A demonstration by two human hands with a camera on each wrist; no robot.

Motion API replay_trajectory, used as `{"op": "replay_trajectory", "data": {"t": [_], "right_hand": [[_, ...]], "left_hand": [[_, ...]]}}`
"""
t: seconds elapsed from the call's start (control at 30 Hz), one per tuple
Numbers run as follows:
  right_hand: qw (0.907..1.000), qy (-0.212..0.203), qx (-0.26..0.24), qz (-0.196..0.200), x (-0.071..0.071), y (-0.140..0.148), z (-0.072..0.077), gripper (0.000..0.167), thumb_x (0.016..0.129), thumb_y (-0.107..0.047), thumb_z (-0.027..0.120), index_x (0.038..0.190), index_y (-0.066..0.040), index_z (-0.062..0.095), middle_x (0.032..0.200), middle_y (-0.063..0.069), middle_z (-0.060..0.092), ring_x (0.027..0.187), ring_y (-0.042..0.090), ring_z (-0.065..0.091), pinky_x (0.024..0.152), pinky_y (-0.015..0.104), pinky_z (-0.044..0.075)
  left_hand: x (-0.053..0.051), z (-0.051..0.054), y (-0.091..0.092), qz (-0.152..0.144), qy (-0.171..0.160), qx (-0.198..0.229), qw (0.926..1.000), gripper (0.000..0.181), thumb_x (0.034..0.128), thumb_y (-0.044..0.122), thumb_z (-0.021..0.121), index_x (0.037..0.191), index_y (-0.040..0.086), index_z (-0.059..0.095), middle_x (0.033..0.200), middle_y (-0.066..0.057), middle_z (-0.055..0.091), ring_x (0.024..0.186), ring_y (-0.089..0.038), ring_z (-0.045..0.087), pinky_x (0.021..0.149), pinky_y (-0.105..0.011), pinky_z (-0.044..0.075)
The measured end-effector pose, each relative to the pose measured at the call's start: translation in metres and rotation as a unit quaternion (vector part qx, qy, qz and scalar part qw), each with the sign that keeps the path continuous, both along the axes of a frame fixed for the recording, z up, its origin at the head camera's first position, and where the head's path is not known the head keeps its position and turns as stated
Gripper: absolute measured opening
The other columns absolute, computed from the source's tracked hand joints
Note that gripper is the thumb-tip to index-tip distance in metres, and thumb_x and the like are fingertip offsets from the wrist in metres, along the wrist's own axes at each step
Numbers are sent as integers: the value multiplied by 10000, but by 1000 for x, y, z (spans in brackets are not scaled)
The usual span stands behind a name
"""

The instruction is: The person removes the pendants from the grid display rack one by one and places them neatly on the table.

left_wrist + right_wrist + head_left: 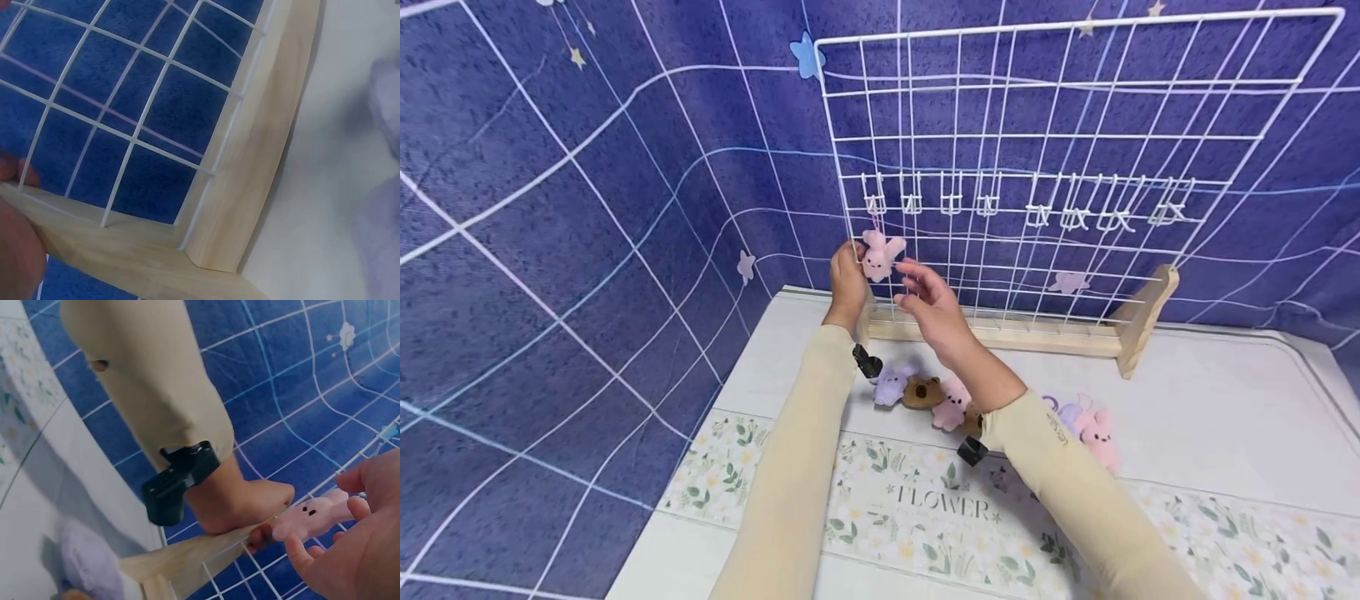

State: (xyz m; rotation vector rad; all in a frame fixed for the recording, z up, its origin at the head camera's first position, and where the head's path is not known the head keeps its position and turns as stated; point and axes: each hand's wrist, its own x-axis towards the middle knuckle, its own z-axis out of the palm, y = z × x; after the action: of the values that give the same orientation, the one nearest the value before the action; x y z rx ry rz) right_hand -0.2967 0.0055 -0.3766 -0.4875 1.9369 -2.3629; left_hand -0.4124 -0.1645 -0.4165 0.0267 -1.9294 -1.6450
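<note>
A pink bunny plush keychain point(878, 263) hangs by its loop from the leftmost hook point(876, 205) of a white wire grid rack point(970, 137). My left hand point(848, 285) holds the wooden side upright point(144, 247) of the rack, left of the bunny; thumb and fingers lie on either side of the wood in the left wrist view. Just right of the bunny, my right hand point(936, 315) has its fingers loosely bent, holding nothing. Right hand fingers point(301, 555) overlap the bunny point(306, 517) in the right wrist view; contact cannot be made out.
Several white hooks point(1037, 215) line the grid. On the table lie a purple plush point(890, 387), a brown plush point(922, 392) and a pink plush point(951, 408); more plushes point(1101, 437) lie beyond my right forearm. A wooden foot point(1142, 317) supports the rack's right end.
</note>
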Motion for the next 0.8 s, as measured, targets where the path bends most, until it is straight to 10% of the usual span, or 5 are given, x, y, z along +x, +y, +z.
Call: {"op": "replay_trajectory", "data": {"t": [0.2,0.37,0.43,0.7,0.8], "right_hand": [[9759,-1345,-1615,591,-12,2,10,280,1000,80,468,1253,-30,518,1683,153,372,1546,341,398,1153,339,498],[8463,-3350,-4044,900,-23,10,3,196,1056,1,388,1024,-106,549,1676,100,396,1603,329,327,1319,428,282],[8199,-3591,-4368,895,-26,11,-3,218,1059,-19,386,1014,-84,589,1678,84,398,1604,318,327,1323,423,269],[7716,-3707,-5007,1285,-28,4,-13,325,1099,-183,346,1065,-20,624,1696,96,373,1592,329,316,1296,392,286],[7762,-3651,-4947,1399,-28,-1,-14,299,1071,-184,363,1115,-27,613,1623,91,442,1487,331,409,1166,344,378]], "left_hand": [[-2,4,3,105,82,39,9999,299,1007,237,325,796,206,536,706,135,458,696,-48,456,703,-198,385],[-1,2,5,65,50,193,9998,292,1003,244,334,774,242,516,693,128,448,678,-38,439,688,-194,383],[-1,1,6,41,89,313,9995,292,1005,247,342,764,239,507,684,127,439,669,-38,428,677,-195,378],[1,2,5,119,47,170,9998,272,985,239,346,773,233,516,642,162,427,633,-10,414,647,-178,367],[1,3,5,135,4,99,9999,272,980,231,337,769,243,507,632,169,417,636,-4,410,649,-174,360]]}}
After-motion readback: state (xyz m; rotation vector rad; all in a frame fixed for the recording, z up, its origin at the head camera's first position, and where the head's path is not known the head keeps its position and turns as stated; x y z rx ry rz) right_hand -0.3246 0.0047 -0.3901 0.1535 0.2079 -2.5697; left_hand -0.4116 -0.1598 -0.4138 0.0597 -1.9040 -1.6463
